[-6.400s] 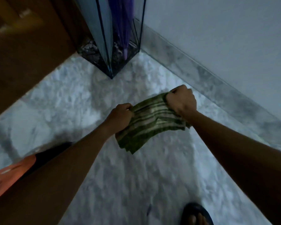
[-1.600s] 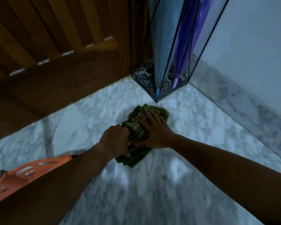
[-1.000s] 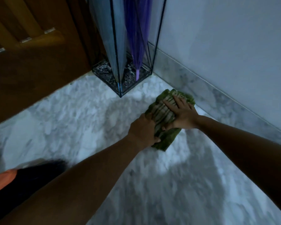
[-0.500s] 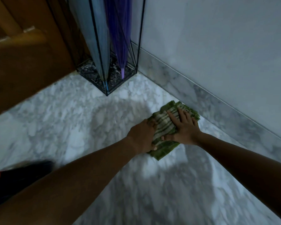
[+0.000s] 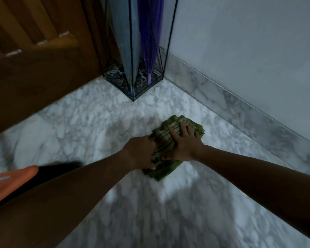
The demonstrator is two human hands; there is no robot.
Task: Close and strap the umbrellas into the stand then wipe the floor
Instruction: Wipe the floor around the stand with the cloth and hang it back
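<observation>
A folded green striped cloth (image 5: 168,169) lies flat on the white marble floor (image 5: 89,126). My right hand (image 5: 183,144) presses on it with straight, spread fingers. My left hand (image 5: 141,152) holds the cloth's left edge, fingers curled over it. A black wire umbrella stand (image 5: 132,94) stands in the corner, holding a closed light blue umbrella (image 5: 125,42) and a closed purple umbrella (image 5: 149,33), tips down.
A wooden door (image 5: 34,68) runs along the left behind the stand. A marble skirting (image 5: 240,108) and a pale wall (image 5: 249,42) close off the right. An orange perforated plastic object (image 5: 9,181) sits at the lower left, a dark shape beside it.
Both hands have slid the cloth across the floor, away from the skirting and back toward me. The grip on the cloth is unchanged.
</observation>
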